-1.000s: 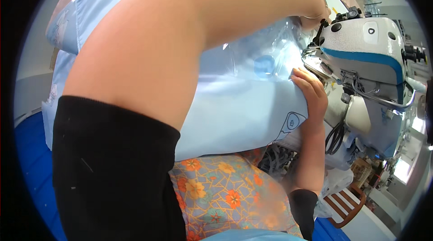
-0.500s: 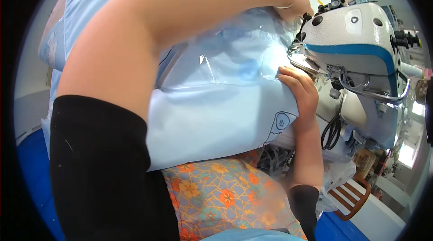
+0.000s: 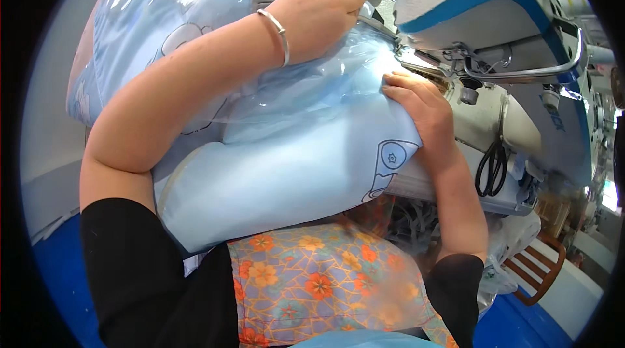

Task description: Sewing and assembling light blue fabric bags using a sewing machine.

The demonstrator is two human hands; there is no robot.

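Observation:
A large light-blue fabric piece with clear plastic sheeting over its upper part lies in front of me, its right edge at the sewing machine. My left hand, with a bangle at the wrist, is closed on the plastic-covered fabric beside a grey-edged seam, left of the lit needle area. What its fingertips pinch is partly hidden. My right hand curls over the fabric's right edge just below the needle area, fingers together and thumb out of sight. A printed round figure shows near that wrist.
More plastic-covered blue fabric bulges at the left. A metal guard bar juts from the machine. A black cable loop hangs below it at the right. Farther down stands a wooden chair. My floral apron is close to the fabric's near edge.
My left hand has come down and left from beside the machine head onto the fabric. My right hand stays by the needle area. The view has shifted, and the fabric's near edge reaches farther left.

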